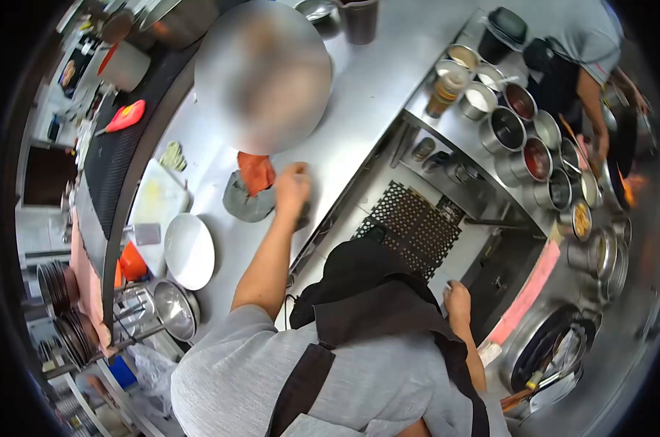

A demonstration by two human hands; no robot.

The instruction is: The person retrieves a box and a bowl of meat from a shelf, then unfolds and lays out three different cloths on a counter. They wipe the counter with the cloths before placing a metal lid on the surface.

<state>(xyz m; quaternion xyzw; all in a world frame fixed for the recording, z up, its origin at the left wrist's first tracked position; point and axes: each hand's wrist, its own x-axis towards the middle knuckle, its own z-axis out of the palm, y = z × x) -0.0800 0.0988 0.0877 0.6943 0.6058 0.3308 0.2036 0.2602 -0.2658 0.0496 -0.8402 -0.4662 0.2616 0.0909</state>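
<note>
My left hand is over the steel counter, its fingers curled together; what they hold, if anything, is too small to tell. Just beside it, a red piece that looks like cloth or meat lies partly on a dark grey round item. Lower on the right, my right hand hangs over the gap between the counters with its fingers closed, and any small object in it cannot be made out. A white bowl sits left of the grey item, near a whitish board.
Metal pots crowd the right-hand counter, where a co-worker reaches toward a pan near flames. A perforated black mat lies on the floor. A blurred round area covers part of the counter. Steel bowls stand at the left.
</note>
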